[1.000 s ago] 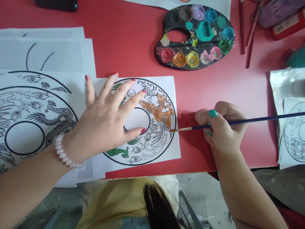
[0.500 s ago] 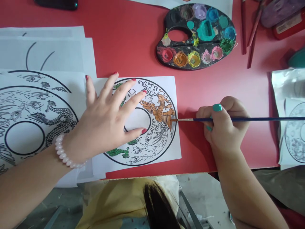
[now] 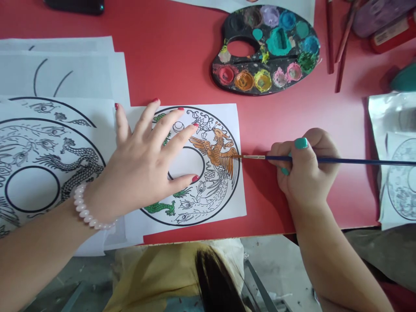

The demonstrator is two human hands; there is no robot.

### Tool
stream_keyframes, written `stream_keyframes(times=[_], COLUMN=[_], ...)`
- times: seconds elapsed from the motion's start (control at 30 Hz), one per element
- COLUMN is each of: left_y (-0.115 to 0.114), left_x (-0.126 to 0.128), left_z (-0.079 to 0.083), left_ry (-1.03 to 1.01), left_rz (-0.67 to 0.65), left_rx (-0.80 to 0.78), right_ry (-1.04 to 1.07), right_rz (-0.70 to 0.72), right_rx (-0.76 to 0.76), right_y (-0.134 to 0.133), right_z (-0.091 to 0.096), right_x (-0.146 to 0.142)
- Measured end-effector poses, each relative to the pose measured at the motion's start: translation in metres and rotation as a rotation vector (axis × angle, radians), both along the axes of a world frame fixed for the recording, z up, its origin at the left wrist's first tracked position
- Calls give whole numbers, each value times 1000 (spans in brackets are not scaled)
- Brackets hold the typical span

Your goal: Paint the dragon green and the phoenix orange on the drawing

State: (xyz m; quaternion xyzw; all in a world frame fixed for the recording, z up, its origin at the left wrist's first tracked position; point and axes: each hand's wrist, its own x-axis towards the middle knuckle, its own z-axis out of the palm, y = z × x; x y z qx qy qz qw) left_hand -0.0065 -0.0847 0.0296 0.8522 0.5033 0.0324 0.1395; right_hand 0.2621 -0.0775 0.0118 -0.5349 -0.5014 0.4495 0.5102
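My left hand (image 3: pixel 143 160) lies flat with fingers spread, pressing on a white printed sheet (image 3: pixel 238 190) and hiding the left part of its round design. On that sheet a phoenix (image 3: pixel 216 149) is coloured orange-brown, and parts of a dragon (image 3: pixel 159 208) are green; the long tail feathers are bare outline. My right hand (image 3: pixel 303 167) pinches a thin paintbrush (image 3: pixel 357 161) with a dark blue handle, held nearly level. The brush tip meets the phoenix's right wing near the circle's edge.
A black paint palette (image 3: pixel 237 84) with several colours lies at the back. Several red brushes (image 3: pixel 329 39) and a red bottle (image 3: pixel 394 32) are at back right. More printed sheets (image 3: pixel 81 78) lie at left, and a silvery packet (image 3: pixel 373 112) at right. The red table (image 3: pixel 172 56) ends near my body.
The brush tip has shifted slightly upward along the phoenix's wing, with my right hand moving a little. My left hand keeps its place on the sheet.
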Motion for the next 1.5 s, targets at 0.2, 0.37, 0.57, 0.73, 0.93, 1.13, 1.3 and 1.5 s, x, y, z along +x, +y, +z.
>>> stream_keyframes(times=[0.2, 0.37, 0.57, 0.73, 0.93, 1.13, 1.3, 1.5], left_y=[1, 1, 1, 1, 1, 1, 1, 1], left_x=[-1, 0, 1, 1, 2, 1, 0, 0], left_z=[-1, -1, -1, 0, 1, -2, -3, -4], left_ry=[-32, -82, -94, -56, -8, 9, 19, 21], left_rz=[4, 7, 17, 4, 1, -3, -9, -7], left_rx=[7, 7, 22, 32, 48, 72, 96, 110], right_ry=[14, 43, 62, 32, 116, 175, 137, 92], right_rz=[2, 41, 49, 56, 55, 83, 139, 208], right_rx=[-4, -7, -12, -60, -55, -85, -132, -148], right_y=[0, 1, 1, -1, 2, 3, 0, -2], right_z=[-1, -1, -1, -2, -2, -3, -2, 0], right_x=[0, 1, 2, 3, 2, 3, 5, 5])
